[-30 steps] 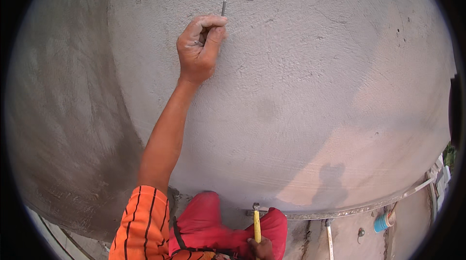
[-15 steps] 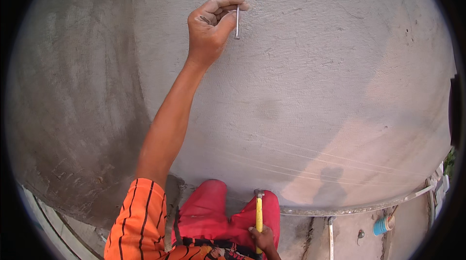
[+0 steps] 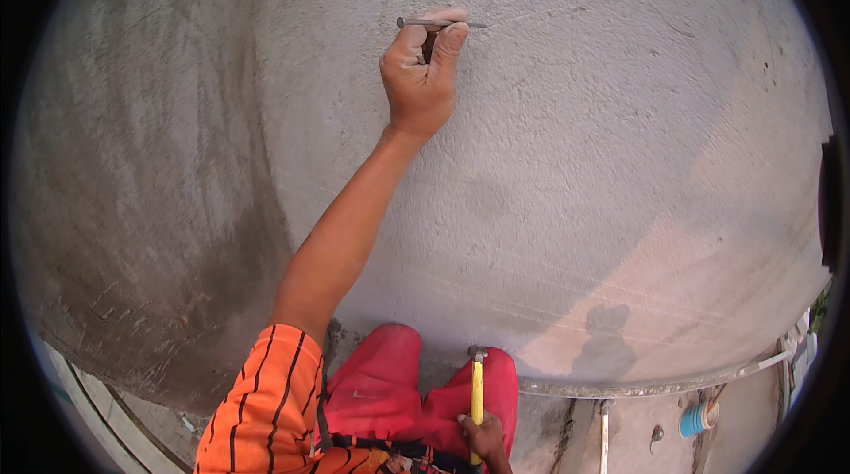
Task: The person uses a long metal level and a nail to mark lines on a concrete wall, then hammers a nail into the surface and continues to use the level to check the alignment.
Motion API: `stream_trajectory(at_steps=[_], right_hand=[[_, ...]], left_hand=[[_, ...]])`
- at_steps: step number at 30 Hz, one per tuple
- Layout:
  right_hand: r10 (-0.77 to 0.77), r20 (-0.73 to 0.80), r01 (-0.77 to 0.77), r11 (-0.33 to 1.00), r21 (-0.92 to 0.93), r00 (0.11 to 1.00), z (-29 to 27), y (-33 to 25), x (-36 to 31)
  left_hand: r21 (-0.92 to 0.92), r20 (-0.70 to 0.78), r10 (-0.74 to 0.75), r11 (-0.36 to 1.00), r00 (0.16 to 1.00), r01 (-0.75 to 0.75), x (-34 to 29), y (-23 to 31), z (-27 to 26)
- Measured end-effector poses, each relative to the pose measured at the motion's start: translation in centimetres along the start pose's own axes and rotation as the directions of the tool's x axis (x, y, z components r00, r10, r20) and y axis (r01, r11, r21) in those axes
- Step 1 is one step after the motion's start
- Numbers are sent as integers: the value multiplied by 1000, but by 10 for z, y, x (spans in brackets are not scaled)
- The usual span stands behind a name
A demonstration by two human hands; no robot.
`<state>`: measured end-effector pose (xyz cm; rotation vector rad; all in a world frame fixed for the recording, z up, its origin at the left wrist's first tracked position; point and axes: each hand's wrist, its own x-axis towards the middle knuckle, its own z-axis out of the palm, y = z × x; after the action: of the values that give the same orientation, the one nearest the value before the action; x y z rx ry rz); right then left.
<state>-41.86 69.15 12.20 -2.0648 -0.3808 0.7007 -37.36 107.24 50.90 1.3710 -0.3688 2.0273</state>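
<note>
A: Nail [image 3: 432,23]: what changed?
B: Turned from upright to crosswise, upper middle, pinched in the left hand [image 3: 420,80]; seemingly a re-aimed grip.
A: Axis?
B: Left to right, head left, tip right; contact with the wall [image 3: 575,138] unclear.
A: Right hand [image 3: 489,435]?
B: Closed around a hammer [image 3: 477,390], lower middle.

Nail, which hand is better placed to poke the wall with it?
Left, probably: the left hand already holds the nail up by the wall, while the right hand is lower, gripping the hammer.
</note>
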Motion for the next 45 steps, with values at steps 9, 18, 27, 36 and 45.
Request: stream_trajectory(at_steps=[9, 18, 27, 36, 45], right_hand=[[37, 27, -36, 999, -40, 999, -3, -15, -1], [50, 47, -50, 999, 4, 998, -2, -12, 2], [-388, 22, 385, 901, -201, 921, -3, -30, 9], [-817, 54, 818, 569, -84, 574, -24, -196, 33], [-960, -13, 953, 278, -122, 279, -33, -271, 37]], left_hand=[[165, 39, 351, 921, 936, -352, 5, -19, -1], [201, 68, 374, 903, 925, -380, 5, -18, -7], [278, 74, 434, 855, 898, -437, 7, -17, -1], [268, 87, 305, 910, 948, -317, 2, -15, 2], [226, 84, 293, 926, 953, -304, 0, -15, 6]])
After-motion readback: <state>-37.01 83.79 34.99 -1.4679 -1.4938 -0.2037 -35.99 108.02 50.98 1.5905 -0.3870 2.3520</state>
